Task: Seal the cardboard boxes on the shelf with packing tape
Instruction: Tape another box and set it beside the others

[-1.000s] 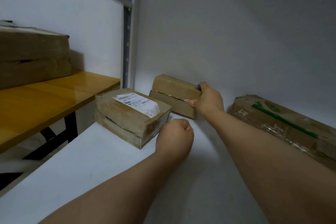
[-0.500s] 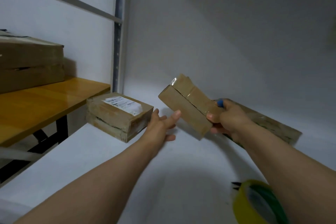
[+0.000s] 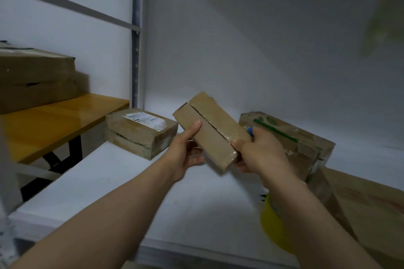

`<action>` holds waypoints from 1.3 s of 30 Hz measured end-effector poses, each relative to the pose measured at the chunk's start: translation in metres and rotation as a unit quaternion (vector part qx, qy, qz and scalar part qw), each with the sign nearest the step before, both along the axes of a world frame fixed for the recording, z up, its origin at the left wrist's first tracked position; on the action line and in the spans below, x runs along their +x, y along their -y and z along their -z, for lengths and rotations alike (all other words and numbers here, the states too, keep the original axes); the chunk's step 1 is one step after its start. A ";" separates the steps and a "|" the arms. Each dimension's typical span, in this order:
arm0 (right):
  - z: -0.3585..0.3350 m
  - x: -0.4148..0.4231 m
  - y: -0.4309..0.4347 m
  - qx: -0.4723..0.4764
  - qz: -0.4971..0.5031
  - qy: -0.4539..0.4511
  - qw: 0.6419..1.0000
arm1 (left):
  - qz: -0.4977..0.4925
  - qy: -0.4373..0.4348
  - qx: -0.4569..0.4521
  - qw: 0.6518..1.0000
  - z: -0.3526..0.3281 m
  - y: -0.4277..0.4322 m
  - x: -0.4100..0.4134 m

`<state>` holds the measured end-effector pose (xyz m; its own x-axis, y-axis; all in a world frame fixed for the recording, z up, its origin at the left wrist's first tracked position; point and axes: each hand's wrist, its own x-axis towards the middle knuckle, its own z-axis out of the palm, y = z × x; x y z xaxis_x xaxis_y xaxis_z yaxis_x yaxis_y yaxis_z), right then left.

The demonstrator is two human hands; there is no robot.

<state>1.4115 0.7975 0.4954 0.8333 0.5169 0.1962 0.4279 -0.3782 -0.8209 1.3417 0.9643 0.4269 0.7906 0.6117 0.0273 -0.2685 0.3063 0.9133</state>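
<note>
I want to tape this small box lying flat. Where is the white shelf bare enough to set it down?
Bare: the white shelf in front of the labelled cardboard box, out to the front edge. Crowded: the right, where the green-printed cardboard box, yellow tape roll and flat cardboard sheet sit close.

Matt cardboard box point(image 3: 209, 131), glossy tape; glossy wooden shelf point(image 3: 54, 120).

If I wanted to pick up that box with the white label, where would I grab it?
Probably by its two opposite side walls, coming from above and the front. The labelled box lies flat on the white shelf, so nothing gets under it, and its back corner sits near the post.
</note>
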 end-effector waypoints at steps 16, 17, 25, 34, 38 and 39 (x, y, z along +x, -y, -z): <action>0.062 -0.001 -0.042 0.317 -0.070 -0.264 0.908 | -0.084 0.065 0.260 0.960 0.019 -0.009 0.019; 0.062 0.001 -0.042 0.326 -0.076 -0.264 0.904 | -0.108 0.044 0.290 0.950 0.018 -0.008 0.019; 0.060 0.002 -0.031 0.328 -0.134 -0.202 0.913 | 0.036 -0.040 0.348 0.936 0.010 -0.012 -0.003; 0.066 -0.001 -0.026 0.340 -0.159 -0.113 0.920 | 0.163 0.040 -0.069 0.983 -0.010 -0.008 -0.017; 0.067 -0.003 -0.028 0.334 -0.141 -0.108 0.926 | 0.115 0.043 -0.095 0.988 -0.009 -0.005 -0.015; 0.067 -0.003 -0.028 0.330 -0.127 -0.102 0.930 | 0.108 0.054 -0.100 0.988 -0.009 -0.005 -0.015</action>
